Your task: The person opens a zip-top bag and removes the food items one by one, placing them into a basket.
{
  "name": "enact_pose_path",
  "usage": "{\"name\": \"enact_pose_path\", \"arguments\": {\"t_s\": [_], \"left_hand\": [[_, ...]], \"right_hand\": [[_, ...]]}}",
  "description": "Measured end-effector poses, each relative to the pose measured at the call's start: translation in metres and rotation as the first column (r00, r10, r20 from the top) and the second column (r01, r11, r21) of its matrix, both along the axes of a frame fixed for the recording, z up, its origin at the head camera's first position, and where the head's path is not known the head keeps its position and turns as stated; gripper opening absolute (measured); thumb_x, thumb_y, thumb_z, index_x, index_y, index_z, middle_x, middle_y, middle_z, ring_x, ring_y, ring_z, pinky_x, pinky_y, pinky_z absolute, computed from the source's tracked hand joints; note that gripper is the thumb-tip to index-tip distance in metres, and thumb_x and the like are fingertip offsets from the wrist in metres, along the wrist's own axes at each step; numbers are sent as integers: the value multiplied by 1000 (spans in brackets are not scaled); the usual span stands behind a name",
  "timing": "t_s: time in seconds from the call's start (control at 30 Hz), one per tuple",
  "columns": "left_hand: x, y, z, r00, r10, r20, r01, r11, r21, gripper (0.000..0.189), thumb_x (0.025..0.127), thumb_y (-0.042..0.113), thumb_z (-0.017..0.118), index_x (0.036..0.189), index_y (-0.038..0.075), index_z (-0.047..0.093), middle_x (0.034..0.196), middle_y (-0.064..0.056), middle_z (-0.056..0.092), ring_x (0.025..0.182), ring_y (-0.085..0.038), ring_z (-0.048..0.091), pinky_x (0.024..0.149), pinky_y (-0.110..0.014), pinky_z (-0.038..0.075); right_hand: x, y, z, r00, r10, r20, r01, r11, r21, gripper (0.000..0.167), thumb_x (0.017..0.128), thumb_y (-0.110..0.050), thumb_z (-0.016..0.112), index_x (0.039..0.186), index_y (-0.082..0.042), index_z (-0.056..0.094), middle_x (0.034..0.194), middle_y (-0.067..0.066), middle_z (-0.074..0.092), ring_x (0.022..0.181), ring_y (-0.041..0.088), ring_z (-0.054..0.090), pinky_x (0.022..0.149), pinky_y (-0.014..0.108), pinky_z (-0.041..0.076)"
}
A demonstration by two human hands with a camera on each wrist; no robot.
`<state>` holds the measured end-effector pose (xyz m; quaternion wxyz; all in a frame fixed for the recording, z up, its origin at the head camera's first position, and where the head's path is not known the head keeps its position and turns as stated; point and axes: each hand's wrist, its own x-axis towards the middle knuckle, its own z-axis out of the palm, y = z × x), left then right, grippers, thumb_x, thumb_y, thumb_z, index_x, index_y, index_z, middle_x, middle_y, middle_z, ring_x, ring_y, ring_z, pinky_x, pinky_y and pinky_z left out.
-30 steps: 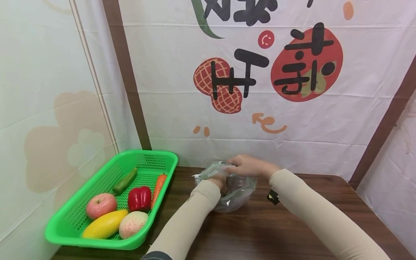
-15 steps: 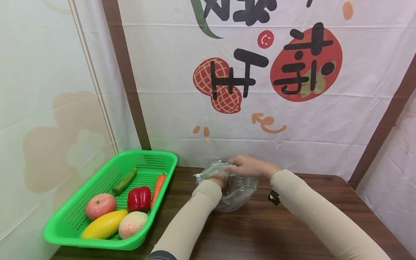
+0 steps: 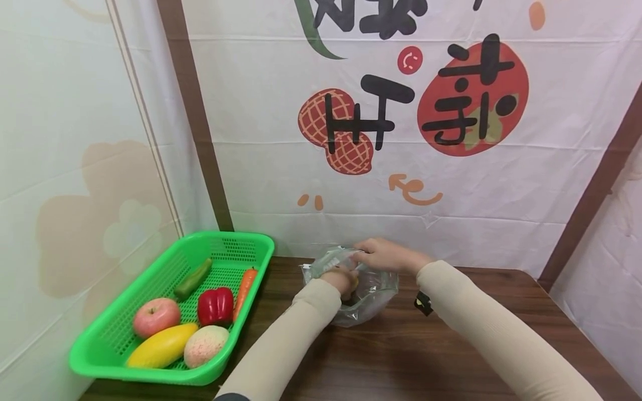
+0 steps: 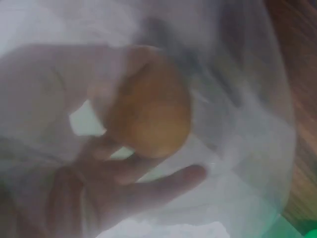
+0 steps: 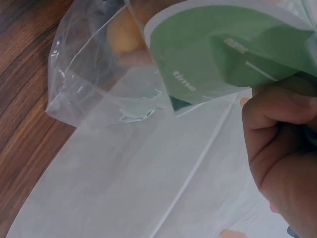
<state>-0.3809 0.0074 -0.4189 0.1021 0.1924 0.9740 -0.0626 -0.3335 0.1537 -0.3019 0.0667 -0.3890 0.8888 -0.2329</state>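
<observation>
A clear plastic bag [image 3: 371, 306] with a green printed panel [image 5: 208, 59] stands on the table with its mouth open. My left hand [image 3: 340, 280] reaches inside it and holds a round orange-yellow fruit [image 4: 153, 111] between thumb and fingers. The bag film blurs this fruit in the left wrist view, and its exact kind does not show. At the far rim of the bag, my right hand [image 3: 388, 256] pinches the edge, with the thumb and curled index finger [image 5: 262, 111] against the printed panel.
A green basket [image 3: 145, 257] to the left holds a cucumber [image 3: 193, 279], carrot [image 3: 244, 292], red bell pepper [image 3: 215, 306], apple [image 3: 156, 317], yellow mango-like fruit [image 3: 163, 346] and pinkish peach-like fruit [image 3: 205, 346]. A printed cloth [image 3: 281, 223] hangs behind the wooden table [image 3: 416, 356].
My left hand has shifted slightly inside the bag, and a bit of the yellowish fruit now shows beside it. The right hand keeps its place on the rim.
</observation>
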Motion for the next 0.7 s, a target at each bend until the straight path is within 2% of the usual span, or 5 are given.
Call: {"name": "enact_pose_path", "arguments": {"t_s": [0.07, 0.17, 0.33, 0.47, 0.7], "left_hand": [[36, -3, 29, 1000, 1, -2, -1, 999, 36, 63, 90, 25, 72, 148, 24, 47, 128, -13, 57, 99, -25, 61, 82, -37, 52], [62, -7, 51, 999, -46, -1, 46, 998, 49, 64, 88, 27, 71, 148, 24, 50, 137, -16, 53, 93, -22, 58, 78, -35, 50], [79, -11, 70, 986, -167, 6, 167, 985, 30, 37, 91, 28, 71, 127, 23, 64, 113, -6, 66, 80, -15, 55, 72, -32, 47], [91, -16, 89, 965, -263, -13, 264, 961, 81, 37, 86, 34, 79, 119, 28, 63, 83, 6, 57, 75, -10, 53, 70, -29, 46], [108, -27, 112, 924, -381, -23, 377, 901, 215, 45, 83, 24, 74, 126, 28, 61, 90, 6, 52, 81, -10, 49, 67, -25, 42]], "right_hand": [[-1, 3, -1, 1000, -1, 7, 1, 1000, 3, 26, 105, -28, 48, 96, -15, 68, 81, -1, 61, 74, 12, 54, 74, 34, 46], [-3, 7, -4, 1000, 5, 0, -5, 1000, 0, 27, 105, -28, 48, 99, -13, 70, 87, -2, 65, 80, 12, 58, 77, 35, 49], [-7, 12, -8, 1000, 2, -21, -2, 1000, -21, 28, 106, -28, 48, 99, -14, 72, 96, -2, 70, 87, 11, 62, 82, 36, 50], [-9, 15, -8, 1000, -28, 5, 28, 999, -21, 27, 106, -30, 48, 96, -16, 69, 84, -5, 62, 78, 11, 56, 78, 34, 48], [-6, 14, -7, 997, -49, 60, 50, 999, -13, 30, 106, -33, 49, 95, -14, 69, 83, 0, 61, 77, 12, 54, 77, 34, 46]]}}
